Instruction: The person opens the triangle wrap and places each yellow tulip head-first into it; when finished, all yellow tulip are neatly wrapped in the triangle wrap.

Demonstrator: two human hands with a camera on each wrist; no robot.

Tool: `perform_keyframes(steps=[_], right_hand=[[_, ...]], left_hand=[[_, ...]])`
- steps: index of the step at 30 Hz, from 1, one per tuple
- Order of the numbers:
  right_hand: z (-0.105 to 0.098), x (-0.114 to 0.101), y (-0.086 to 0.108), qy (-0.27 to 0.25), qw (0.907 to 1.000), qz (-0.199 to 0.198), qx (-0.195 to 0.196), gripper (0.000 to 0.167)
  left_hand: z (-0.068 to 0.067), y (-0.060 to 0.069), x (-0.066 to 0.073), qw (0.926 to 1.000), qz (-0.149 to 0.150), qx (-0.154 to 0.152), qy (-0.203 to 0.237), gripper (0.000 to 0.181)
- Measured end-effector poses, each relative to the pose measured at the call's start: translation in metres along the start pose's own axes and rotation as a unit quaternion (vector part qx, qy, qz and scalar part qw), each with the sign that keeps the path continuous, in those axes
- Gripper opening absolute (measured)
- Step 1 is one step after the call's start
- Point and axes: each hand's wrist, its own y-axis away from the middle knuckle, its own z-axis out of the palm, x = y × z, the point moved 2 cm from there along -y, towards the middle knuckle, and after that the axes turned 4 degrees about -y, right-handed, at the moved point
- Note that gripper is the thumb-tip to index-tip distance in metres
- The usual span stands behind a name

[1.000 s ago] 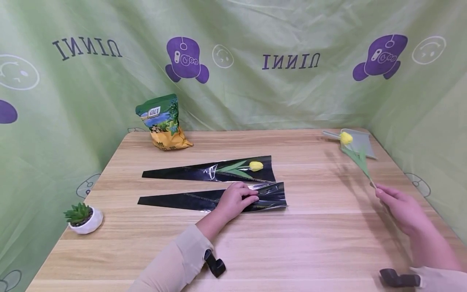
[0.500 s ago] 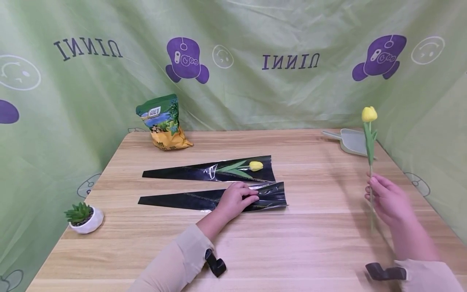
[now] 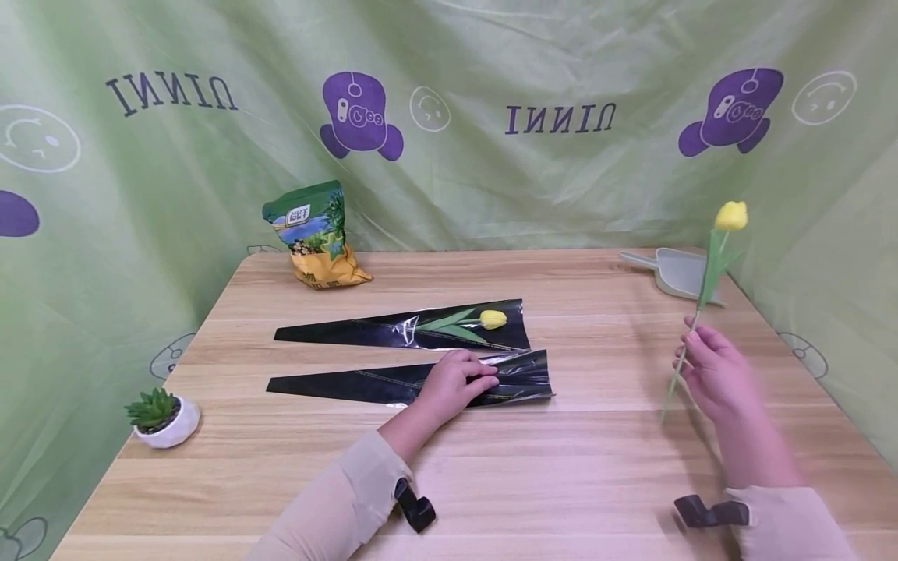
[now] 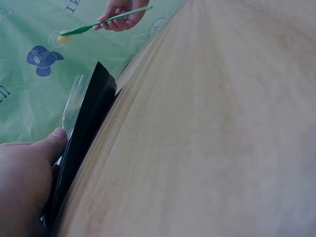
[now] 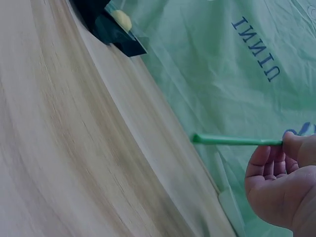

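Note:
My left hand lies over the nearer black flower sleeve, pinching its film near the wide end. In the left wrist view the left thumb is against the clear film, which stands apart from the black side at the mouth. My right hand holds a yellow tulip by its stem above the right side of the table, bloom up and leaning right. In the right wrist view thumb and fingers pinch the green stem. Behind the nearer sleeve lies another black sleeve with a yellow tulip inside.
A green and yellow bag stands at the back left of the table. A small succulent in a white pot sits at the left edge. At the back right lies a grey-green dustpan, behind the held tulip. Green printed cloth surrounds the table.
My right hand has moved left with the tulip, which swung from pointing up-left over the dustpan to nearly upright, then tilted right. My left hand has stayed on the nearer sleeve.

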Motion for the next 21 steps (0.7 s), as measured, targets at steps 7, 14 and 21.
perform_keyframes(steps=[7,14,21], right_hand=[[0.012,0.013,-0.006,-0.012,0.9994,-0.031,0.011,0.021],[0.025,0.021,-0.008,-0.009,0.9980,-0.056,0.028,0.018],[0.034,0.030,-0.010,0.000,0.9940,-0.059,0.092,0.018]], left_hand=[[0.000,0.000,0.001,1.0000,0.005,0.004,-0.002,0.019],[0.001,0.000,0.001,0.9998,0.004,0.005,-0.020,0.020],[0.002,0.001,0.001,0.9997,-0.008,0.021,-0.012,0.021]])
